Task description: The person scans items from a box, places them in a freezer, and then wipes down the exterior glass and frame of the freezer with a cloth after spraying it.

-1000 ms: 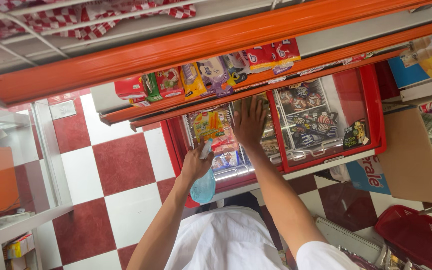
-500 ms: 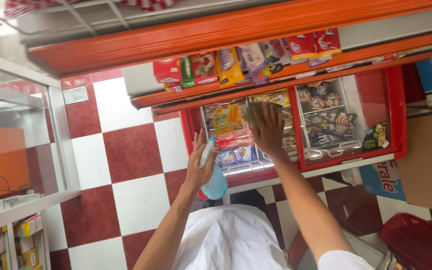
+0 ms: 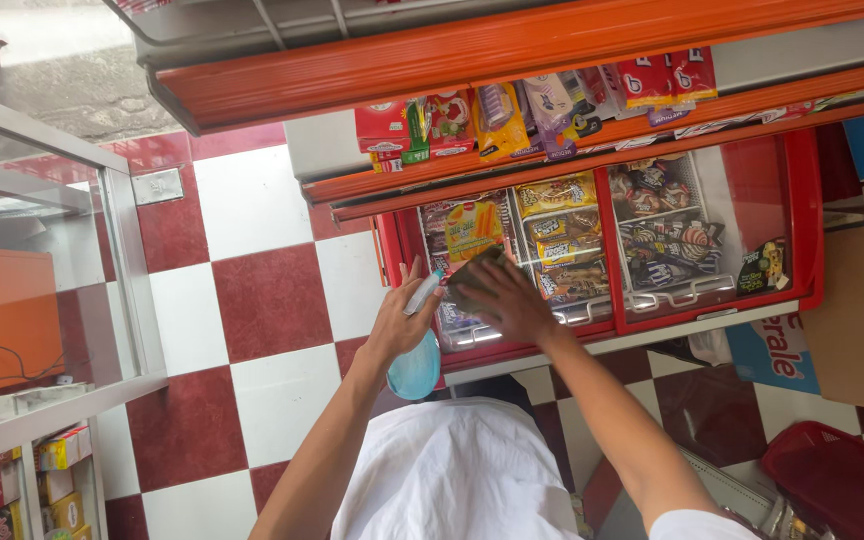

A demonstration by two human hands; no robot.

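Note:
My left hand [image 3: 395,325] grips a light blue spray bottle [image 3: 415,367], its white nozzle pointing at the freezer. My right hand [image 3: 514,300] presses flat on a dark cloth [image 3: 470,277] that lies on the sliding glass lid [image 3: 592,310] of a red chest freezer [image 3: 805,215]. Packaged ice creams show through the glass on both sides of the hand. Both arms reach out from my white shirt [image 3: 452,470] at the bottom of the view.
An orange shelf [image 3: 512,45] with snack packets [image 3: 497,115] hangs over the freezer. A glass display case [image 3: 117,250] stands at left, a cardboard box [image 3: 862,320] and a red basket [image 3: 842,480] at right. The floor has red and white tiles [image 3: 252,300].
My right hand has slid a little to the left on the lid, and the dark cloth now shows under its fingers. The left hand keeps hold of the spray bottle.

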